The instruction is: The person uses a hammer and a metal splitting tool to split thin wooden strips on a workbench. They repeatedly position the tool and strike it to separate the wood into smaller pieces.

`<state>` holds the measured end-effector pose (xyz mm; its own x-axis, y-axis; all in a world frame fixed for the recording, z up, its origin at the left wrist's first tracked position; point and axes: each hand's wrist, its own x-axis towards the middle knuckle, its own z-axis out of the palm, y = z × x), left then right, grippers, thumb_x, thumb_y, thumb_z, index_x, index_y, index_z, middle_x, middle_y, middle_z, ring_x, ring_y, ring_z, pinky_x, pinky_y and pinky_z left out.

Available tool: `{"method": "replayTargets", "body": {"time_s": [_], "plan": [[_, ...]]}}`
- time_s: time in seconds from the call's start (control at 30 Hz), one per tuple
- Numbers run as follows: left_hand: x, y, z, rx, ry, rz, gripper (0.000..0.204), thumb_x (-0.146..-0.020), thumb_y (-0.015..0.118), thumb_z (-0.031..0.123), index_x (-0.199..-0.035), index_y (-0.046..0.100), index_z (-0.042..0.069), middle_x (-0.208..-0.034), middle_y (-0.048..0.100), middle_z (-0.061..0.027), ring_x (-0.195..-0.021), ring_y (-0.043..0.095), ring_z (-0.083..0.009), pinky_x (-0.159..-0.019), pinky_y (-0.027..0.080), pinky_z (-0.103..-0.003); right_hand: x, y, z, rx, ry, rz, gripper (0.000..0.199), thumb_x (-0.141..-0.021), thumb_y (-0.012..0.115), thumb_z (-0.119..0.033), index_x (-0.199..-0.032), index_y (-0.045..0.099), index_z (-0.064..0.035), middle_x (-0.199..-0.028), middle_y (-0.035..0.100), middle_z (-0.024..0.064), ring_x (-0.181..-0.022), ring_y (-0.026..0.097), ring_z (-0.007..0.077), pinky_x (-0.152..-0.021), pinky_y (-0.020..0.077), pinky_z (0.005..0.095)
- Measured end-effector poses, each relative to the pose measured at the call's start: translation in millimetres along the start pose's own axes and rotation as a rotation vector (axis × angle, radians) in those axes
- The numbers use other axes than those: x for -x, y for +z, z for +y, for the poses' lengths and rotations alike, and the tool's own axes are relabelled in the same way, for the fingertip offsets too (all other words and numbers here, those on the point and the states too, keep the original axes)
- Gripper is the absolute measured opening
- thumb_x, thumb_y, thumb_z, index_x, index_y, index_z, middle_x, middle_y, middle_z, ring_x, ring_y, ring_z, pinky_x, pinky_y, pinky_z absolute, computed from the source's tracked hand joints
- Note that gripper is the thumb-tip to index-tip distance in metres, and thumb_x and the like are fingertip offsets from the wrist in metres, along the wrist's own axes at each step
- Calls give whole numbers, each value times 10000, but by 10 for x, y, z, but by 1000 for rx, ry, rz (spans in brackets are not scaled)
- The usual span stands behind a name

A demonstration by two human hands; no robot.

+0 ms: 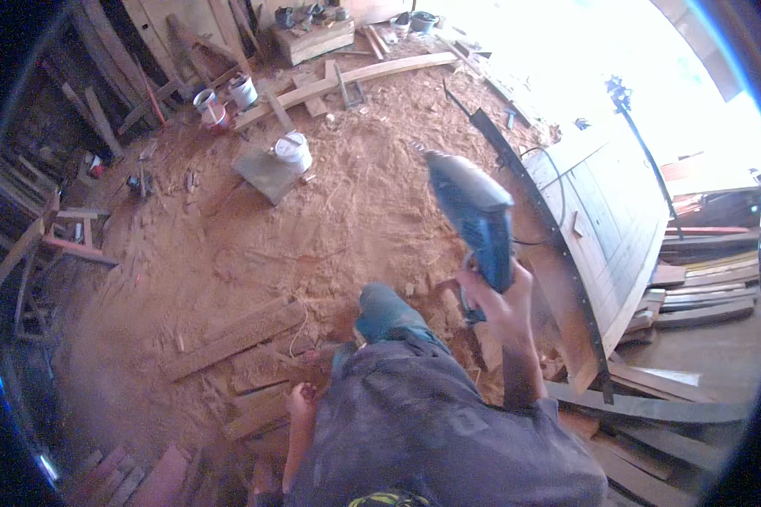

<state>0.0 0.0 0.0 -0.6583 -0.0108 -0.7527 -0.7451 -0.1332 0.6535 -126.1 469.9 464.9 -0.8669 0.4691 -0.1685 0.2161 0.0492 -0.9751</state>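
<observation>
In my right hand [503,300] is a blue power drill [475,207] with a silver-grey front housing, held up in the air by its handle. A short spiral bit [418,149] shows at its tip, pointing away to the upper left. My left hand [303,395] hangs low beside my dark shirt, its fingers curled in; whether anything is inside them is hidden. To the right of the drill lies a large pale panel of wooden boards [596,211], with a dark strip [543,196] along its near side.
Sawdust and shavings cover the floor [355,220]. A white bucket [293,152] stands by a grey board [262,176]; two paint cans [210,110] are farther back. Loose planks [237,340] lie at left, with stacked timber [706,291] at right. A long beam [372,78] crosses the back.
</observation>
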Motion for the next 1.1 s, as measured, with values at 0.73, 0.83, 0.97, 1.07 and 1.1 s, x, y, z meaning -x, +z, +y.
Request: {"method": "replayTargets", "body": {"time_s": [0.73, 0.83, 0.97, 1.07, 1.1], "plan": [[-1281, 3772, 5259, -422, 195, -805, 285, -929, 689, 166, -1175, 642, 29, -1052, 683, -39, -912, 657, -155, -768, 532, -298, -3017, 1105, -684, -117, -285, -285, 548, -827, 835, -177, -1290, 620, 22, -782, 602, -39, -743, 525, 43, -652, 449, 254], [-1280, 4453, 5572, -581, 11, -1284, 275, -926, 692, 164, -1160, 646, 28, -1054, 681, -45, -917, 655, -161, -772, 530, -304, -3156, 1030, -802, -94, -337, -189, 529, -825, 846, -201, -1260, 635, 14, -874, 699, 26, -821, 589, 65, -739, 514, 295], [-1534, 5161, 5457, -583, -39, -1437, 261, -922, 696, 161, -1141, 651, 27, -1057, 679, -53, -924, 652, -169, -778, 528, -312, -3394, 912, -924, -76, -381, -78, 559, -812, 858, -174, -1285, 622, 7, -881, 697, 33, -830, 596, 68, -746, 512, 288], [-1843, 5580, 5384, -578, -24, -1464, 250, -918, 700, 159, -1126, 655, 27, -1060, 677, -59, -929, 651, -174, -782, 526, -318, -3666, 814, -998, -142, -417, 15, 565, -799, 874, -163, -1275, 622, 7, -895, 690, 27, -838, 590, 66, -749, 503, 282], [-1968, 5700, 5402, -580, -19, -1473, 247, -917, 701, 158, -1121, 656, 27, -1060, 677, -61, -931, 650, -176, -784, 526, -320, -3773, 787, -1021, -122, -416, 55, 570, -798, 877, -165, -1276, 620, 9, -901, 690, 27, -842, 586, 65, -752, 502, 282]]}}
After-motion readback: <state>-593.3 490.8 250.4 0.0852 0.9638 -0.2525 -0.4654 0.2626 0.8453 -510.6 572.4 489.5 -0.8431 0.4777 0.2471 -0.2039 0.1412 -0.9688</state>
